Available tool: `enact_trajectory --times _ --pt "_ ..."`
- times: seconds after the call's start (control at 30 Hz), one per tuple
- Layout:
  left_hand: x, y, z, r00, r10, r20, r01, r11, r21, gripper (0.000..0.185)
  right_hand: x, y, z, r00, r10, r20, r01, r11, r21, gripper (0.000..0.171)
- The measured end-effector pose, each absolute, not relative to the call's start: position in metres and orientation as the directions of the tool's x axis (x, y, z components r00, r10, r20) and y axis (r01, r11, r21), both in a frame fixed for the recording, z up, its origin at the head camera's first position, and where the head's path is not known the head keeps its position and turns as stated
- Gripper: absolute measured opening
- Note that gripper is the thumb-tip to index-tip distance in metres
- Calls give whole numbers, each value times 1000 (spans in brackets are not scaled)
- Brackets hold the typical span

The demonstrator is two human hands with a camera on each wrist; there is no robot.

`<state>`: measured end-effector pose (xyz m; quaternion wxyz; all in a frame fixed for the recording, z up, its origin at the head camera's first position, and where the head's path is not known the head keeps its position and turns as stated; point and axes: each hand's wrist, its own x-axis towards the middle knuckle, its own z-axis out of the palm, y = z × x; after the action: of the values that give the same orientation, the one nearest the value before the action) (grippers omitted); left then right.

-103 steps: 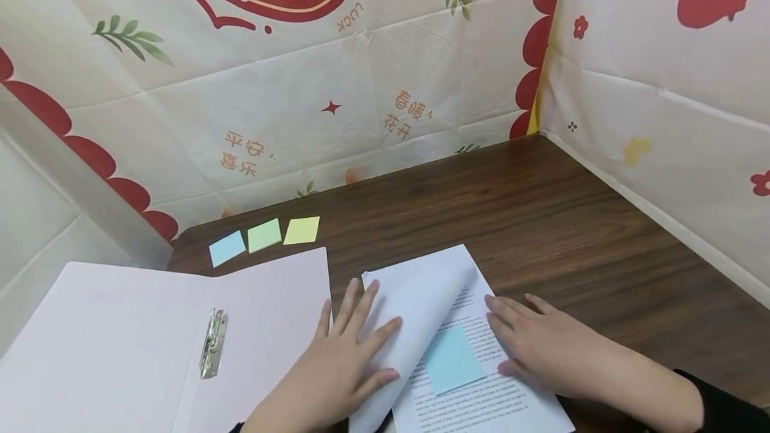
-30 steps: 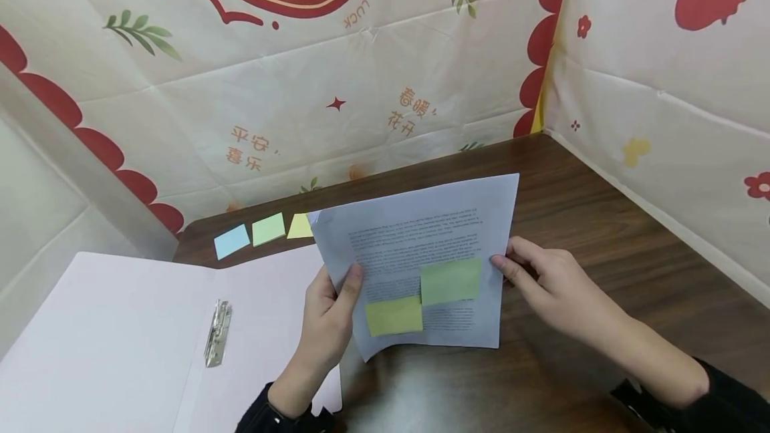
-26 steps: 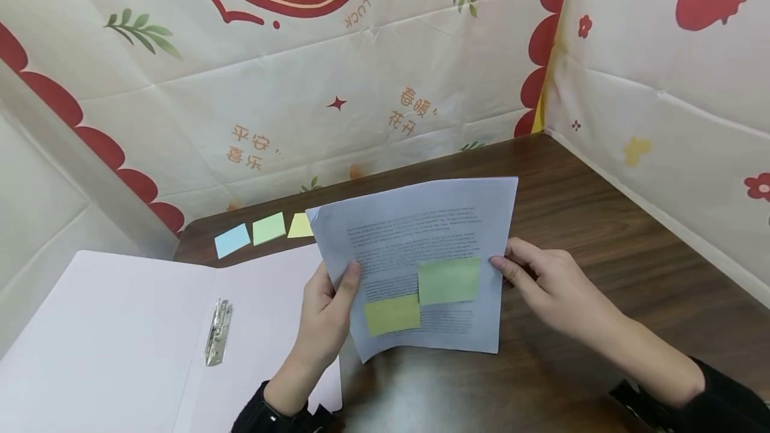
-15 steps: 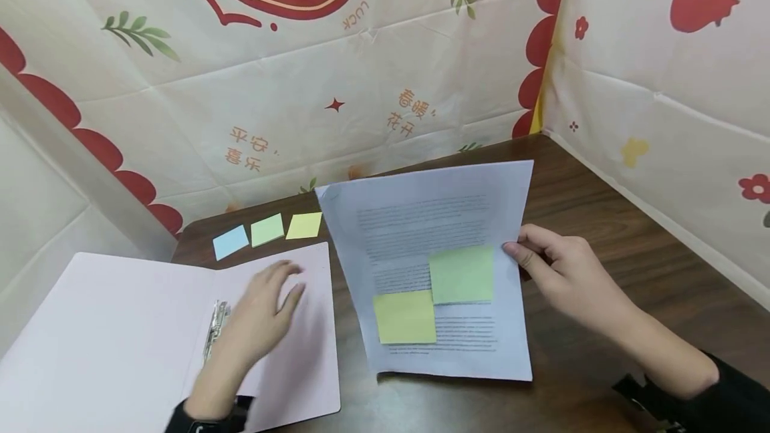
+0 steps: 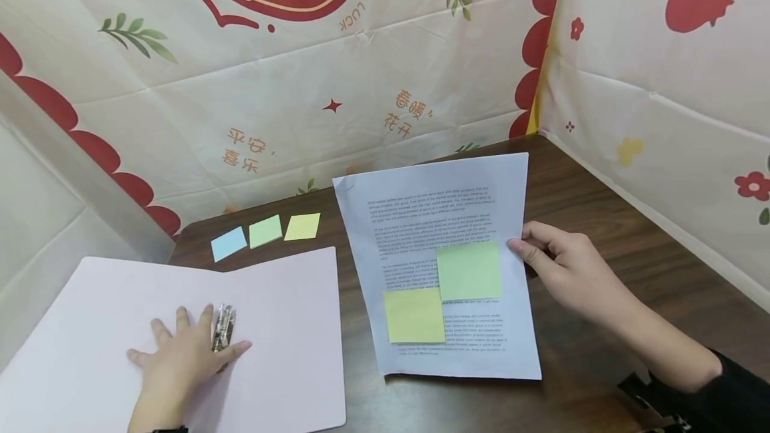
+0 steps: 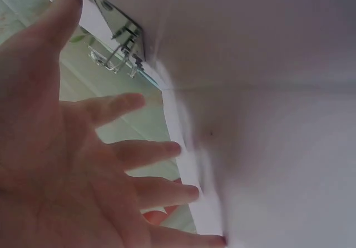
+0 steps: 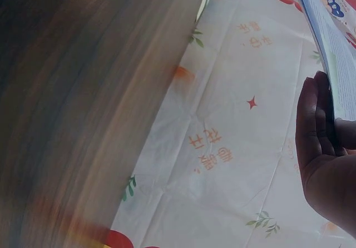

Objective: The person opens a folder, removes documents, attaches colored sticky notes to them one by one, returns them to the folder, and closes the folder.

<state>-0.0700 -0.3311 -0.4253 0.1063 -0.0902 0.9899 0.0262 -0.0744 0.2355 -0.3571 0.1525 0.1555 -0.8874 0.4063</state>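
Note:
My right hand [image 5: 571, 276] pinches the right edge of the printed sheets [image 5: 430, 209], which it holds up tilted over the table. A yellow sticky note [image 5: 415, 316] and a green sticky note [image 5: 469, 271] lie on the top page. In the right wrist view, thumb and fingers [image 7: 311, 114] hold the sheets from both sides. My left hand [image 5: 180, 359] has its fingers spread over the open white folder [image 5: 295, 333], thumb just below the metal ring clip [image 5: 223, 326]. In the left wrist view the fingertips [image 6: 172, 149] are right at the folder's surface.
Blue [image 5: 228, 244], green [image 5: 265, 231] and yellow [image 5: 303, 226] sticky note pads lie in a row behind the folder. The dark wooden table [image 5: 601, 232] is bounded by a patterned cloth [image 5: 289, 112] at the back and on the right.
After turning up and lifting the sheets with both hands, the left hand has let go and moved left onto the folder by the clip. The right hand still holds the sheets, slightly shifted right.

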Motion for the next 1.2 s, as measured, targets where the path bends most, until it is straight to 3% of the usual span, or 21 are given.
enact_trajectory --times 0.33,0.57,0.73,0.97,1.2 --pt "-57 -256 -426 -968 -80 -236 -106 989 99 123 -73 234 -356 -922 -193 335 -377 636 -673 11" --pt "-58 -195 -426 -989 22 -146 9 996 86 114 -77 235 -360 -967 -246 65 -206 608 -766 20" --pt "-57 -161 -419 -983 93 -156 78 992 102 103 -88 233 -370 -934 -325 -148 -63 558 -827 25" --pt "-53 -117 -416 -966 200 -165 185 977 105 97 -101 236 -384 -903 -342 -260 15 580 -814 25" --pt "-59 -100 -408 -948 228 -222 215 973 83 88 -112 244 -393 -894 -324 -310 54 607 -793 28"
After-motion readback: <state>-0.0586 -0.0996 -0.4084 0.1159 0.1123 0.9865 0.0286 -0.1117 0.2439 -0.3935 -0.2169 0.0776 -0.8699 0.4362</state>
